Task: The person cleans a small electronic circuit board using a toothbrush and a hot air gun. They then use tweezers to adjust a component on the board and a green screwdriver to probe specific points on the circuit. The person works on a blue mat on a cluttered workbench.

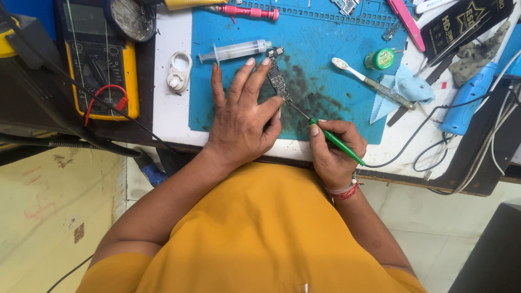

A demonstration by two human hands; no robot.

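Blue silicone work mat (347, 59) covers most of the white bench top (168, 108), smudged dark near its middle. Left of it lies a yellow multimeter (100, 65) with a red and a black lead looped over its face, and a round tin (130, 19) sits at its upper corner. On the right edge of the bench a blue hot-air handle (469, 97) trails a black cable.

On the mat, the left hand (241, 122) lies flat, palm down, its fingers spread apart, with the index and middle fingertips pressing beside the top of a narrow dark circuit board (278, 81) and the thumb reaching toward its lower end. The board lies lengthwise on the mat, just right of that hand, over the dark smudge. The right hand (336, 149) is closed around a green-handled tool (336, 142), held like a pen, its thin metal tip touching the board's lower end.

Smaller things: a clear syringe (236, 50) just above the left fingertips, a toothbrush (374, 84) to the right lying across a pale blue cloth (404, 89), a red screwdriver (249, 12) at the top, a white ring-shaped holder (179, 70) off the mat's left edge, and a small green pot (381, 58)
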